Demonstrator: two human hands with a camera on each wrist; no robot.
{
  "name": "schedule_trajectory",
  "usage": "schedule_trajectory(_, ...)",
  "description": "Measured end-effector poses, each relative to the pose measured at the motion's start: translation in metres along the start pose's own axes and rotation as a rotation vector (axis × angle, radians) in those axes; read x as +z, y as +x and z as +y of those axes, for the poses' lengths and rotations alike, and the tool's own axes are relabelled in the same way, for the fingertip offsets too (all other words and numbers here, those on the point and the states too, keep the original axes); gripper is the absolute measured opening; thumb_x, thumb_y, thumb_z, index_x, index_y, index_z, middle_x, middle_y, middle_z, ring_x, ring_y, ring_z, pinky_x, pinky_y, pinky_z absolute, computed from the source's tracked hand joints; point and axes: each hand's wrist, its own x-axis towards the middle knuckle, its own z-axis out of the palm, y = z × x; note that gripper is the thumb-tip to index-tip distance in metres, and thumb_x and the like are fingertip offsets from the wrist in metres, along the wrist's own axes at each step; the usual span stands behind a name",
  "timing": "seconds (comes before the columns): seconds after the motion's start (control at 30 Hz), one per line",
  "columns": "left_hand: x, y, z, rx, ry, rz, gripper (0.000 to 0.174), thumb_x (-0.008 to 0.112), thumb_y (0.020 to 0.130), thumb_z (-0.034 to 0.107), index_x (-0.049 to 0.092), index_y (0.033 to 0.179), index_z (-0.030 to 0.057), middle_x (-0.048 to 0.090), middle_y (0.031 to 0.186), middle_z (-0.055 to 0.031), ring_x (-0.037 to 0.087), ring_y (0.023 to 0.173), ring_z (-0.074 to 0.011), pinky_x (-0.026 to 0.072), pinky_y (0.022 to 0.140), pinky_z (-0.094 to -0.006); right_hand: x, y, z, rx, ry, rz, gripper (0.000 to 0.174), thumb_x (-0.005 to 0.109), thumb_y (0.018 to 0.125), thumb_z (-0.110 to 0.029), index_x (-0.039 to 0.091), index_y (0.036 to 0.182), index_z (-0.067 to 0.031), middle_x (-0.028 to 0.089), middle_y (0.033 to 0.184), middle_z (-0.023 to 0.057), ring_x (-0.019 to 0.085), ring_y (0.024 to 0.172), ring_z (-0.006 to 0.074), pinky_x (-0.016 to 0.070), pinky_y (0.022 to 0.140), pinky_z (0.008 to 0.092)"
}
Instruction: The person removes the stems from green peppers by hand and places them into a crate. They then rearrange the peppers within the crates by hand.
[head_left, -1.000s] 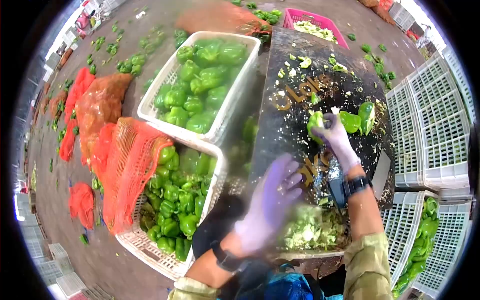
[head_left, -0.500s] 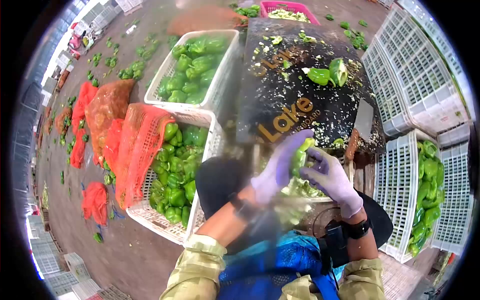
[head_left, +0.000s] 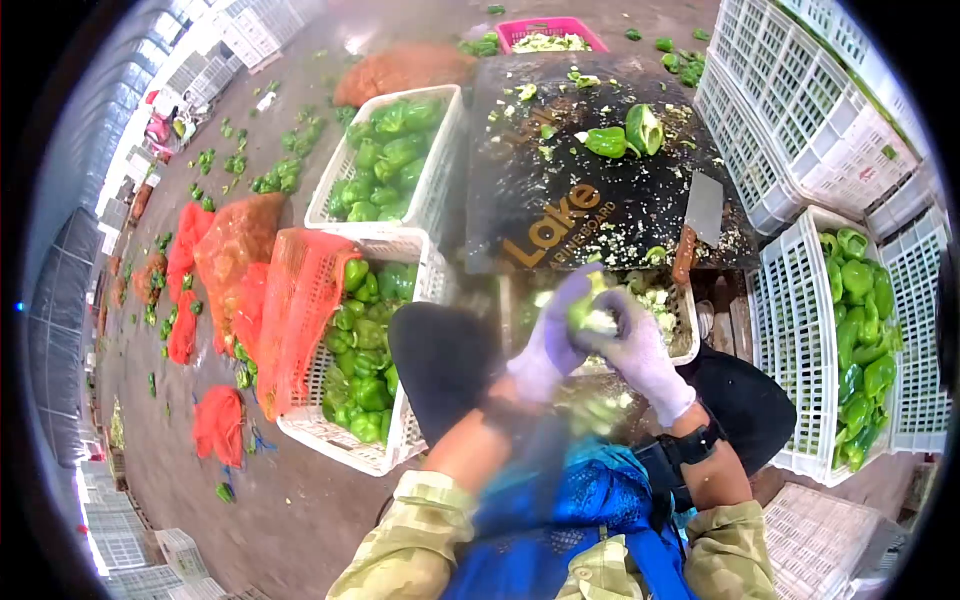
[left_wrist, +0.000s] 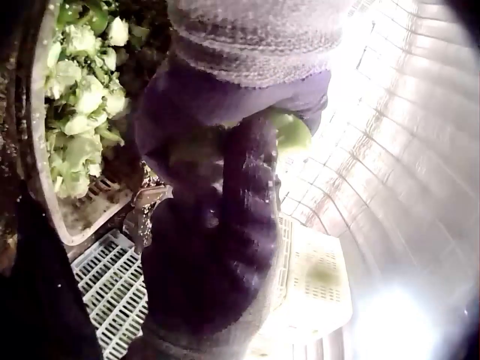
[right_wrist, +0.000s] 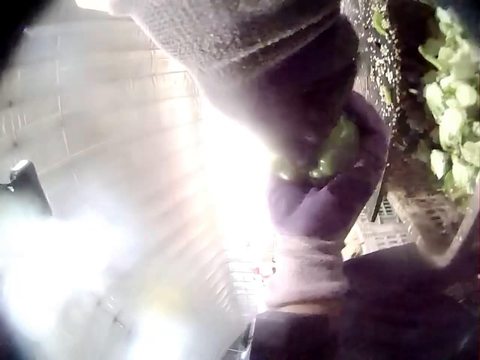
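Note:
Both hands wear white and purple gloves and meet over a crate of pale pepper scraps (left_wrist: 79,112). My left hand (head_left: 548,340) grips a green bell pepper (head_left: 580,312) from its left side. In the right wrist view the left glove wraps round the green pepper (right_wrist: 339,150). My right hand (head_left: 645,355) pinches the pepper from the other side, its fingers at the pale inside. On the black board (head_left: 640,210) lie a pepper (head_left: 605,142) and a cut pepper (head_left: 645,130) with its inside showing. A cleaver (head_left: 704,210) with a wooden handle rests at the board's right edge.
White crates of whole green peppers stand left (head_left: 415,330), upper left (head_left: 330,215) and right (head_left: 785,390). Stacked white crates (head_left: 800,110) rise at the right. A pink crate (head_left: 510,35) sits behind the board. Red mesh sacks (head_left: 300,320) lie on the left.
The right hand has brought the pepper from the board back toward the body, and the left hand has joined it there. The cleaver now lies in plain view on the board.

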Motion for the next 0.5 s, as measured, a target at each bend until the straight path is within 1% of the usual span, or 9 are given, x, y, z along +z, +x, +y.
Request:
schedule_trajectory(0.03, -0.01, 0.008, -0.007, 0.001, -0.092, 0.052, 0.045, 0.064, 0.088, 0.024, 0.054, 0.13, 0.0076, 0.062, 0.115, -0.0079, 0.061, 0.105, -0.0211, 0.0519, 0.092, -0.036, -0.006, -0.001, -0.003, -0.002, -0.267, 0.121, 0.034, 0.072, 0.075, -0.002, 0.054, 0.102, -0.0007, 0.058, 0.091, 0.009, 0.058, 0.084, 0.0182, 0.0482, 0.075, 0.0342)
schedule_trajectory(0.07, -0.006, 0.007, -0.011, 0.003, -0.103, 0.065, 0.045, 0.064, 0.088, 0.024, 0.055, 0.128, 0.008, 0.062, 0.116, -0.0084, 0.061, 0.105, -0.0213, 0.0519, 0.093, -0.0361, -0.005, 0.006, 0.004, -0.199, -0.348, 0.258, 0.031, 0.072, 0.075, -0.002, 0.052, 0.099, -0.0012, 0.057, 0.091, 0.0089, 0.057, 0.084, 0.0184, 0.0474, 0.074, 0.0345)
schedule_trajectory(0.13, -0.004, 0.004, -0.015, 0.02, -0.198, 0.005, 0.044, 0.066, 0.086, 0.025, 0.057, 0.126, 0.0086, 0.062, 0.116, -0.0097, 0.061, 0.105, -0.0218, 0.0519, 0.093, -0.036, -0.012, 0.002, 0.009, -0.042, -0.157, 0.272, 0.032, 0.073, 0.076, -0.004, 0.052, 0.1, -0.0015, 0.057, 0.09, 0.0092, 0.057, 0.085, 0.0183, 0.0477, 0.075, 0.0349)
schedule_trajectory(0.2, 0.0, -0.003, -0.004, 0.003, -0.45, -0.12, 0.047, 0.06, 0.088, 0.038, 0.057, 0.126, 0.0107, 0.06, 0.123, -0.0123, 0.059, 0.109, -0.0291, 0.0498, 0.094, -0.0467, -0.029, -0.002, -0.014, 0.236, 0.066, 0.277, 0.037, 0.076, 0.079, -0.014, 0.051, 0.105, -0.0034, 0.059, 0.095, 0.0127, 0.059, 0.092, 0.0232, 0.0487, 0.078, 0.038)
schedule_trajectory(0.33, -0.006, -0.011, 0.021, -0.076, -0.527, -0.28, 0.047, 0.051, 0.093, 0.044, 0.052, 0.132, 0.0173, 0.052, 0.136, -0.0129, 0.053, 0.118, -0.035, 0.0458, 0.098, -0.0515, -0.062, -0.007, 0.004, -0.31, -1.01, 0.51, 0.046, 0.076, 0.079, -0.014, 0.053, 0.118, -0.0061, 0.057, 0.111, 0.0168, 0.061, 0.094, 0.0311, 0.0494, 0.08, 0.0428)
schedule_trajectory(0.37, -0.005, -0.008, 0.022, -0.061, -0.475, -0.282, 0.048, 0.051, 0.093, 0.044, 0.052, 0.132, 0.017, 0.052, 0.136, -0.0131, 0.053, 0.119, -0.0354, 0.0451, 0.099, -0.0521, -0.061, -0.007, -0.002, -0.282, -0.815, 0.463, 0.047, 0.074, 0.079, -0.012, 0.052, 0.12, -0.0069, 0.055, 0.118, 0.0153, 0.063, 0.088, 0.0298, 0.0511, 0.073, 0.0434)
schedule_trajectory(0.4, -0.004, -0.008, 0.02, -0.054, -0.43, -0.276, 0.049, 0.051, 0.094, 0.045, 0.051, 0.133, 0.0168, 0.051, 0.137, -0.0132, 0.053, 0.12, -0.0357, 0.0445, 0.099, -0.0526, -0.043, -0.012, -0.034, -0.083, -0.474, 0.386, 0.036, 0.071, 0.081, -0.013, 0.058, 0.114, -0.0063, 0.061, 0.108, 0.0132, 0.065, 0.081, 0.0286, 0.0518, 0.068, 0.0424)
schedule_trajectory(0.47, 0.004, -0.005, 0.011, 0.068, -0.251, -0.26, 0.059, 0.053, 0.094, 0.045, 0.044, 0.14, 0.0089, 0.051, 0.137, -0.0126, 0.053, 0.12, -0.0274, 0.044, 0.102, -0.0416, -0.024, -0.012, -0.047, -0.062, -0.499, 0.119, 0.021, 0.065, 0.086, -0.017, 0.064, 0.104, -0.0058, 0.066, 0.09, 0.0138, 0.065, 0.071, 0.0295, 0.0518, 0.064, 0.0416)
schedule_trajectory(0.5, 0.011, -0.005, 0.007, 0.123, -0.015, -0.24, 0.059, 0.053, 0.094, 0.045, 0.044, 0.139, 0.0075, 0.052, 0.135, -0.0117, 0.053, 0.12, -0.0245, 0.0436, 0.102, -0.0383, -0.012, -0.005, -0.039, -0.047, -0.636, 0.132, 0.019, 0.063, 0.088, -0.021, 0.066, 0.098, -0.0051, 0.066, 0.081, 0.0146, 0.065, 0.069, 0.0304, 0.0512, 0.064, 0.0411)
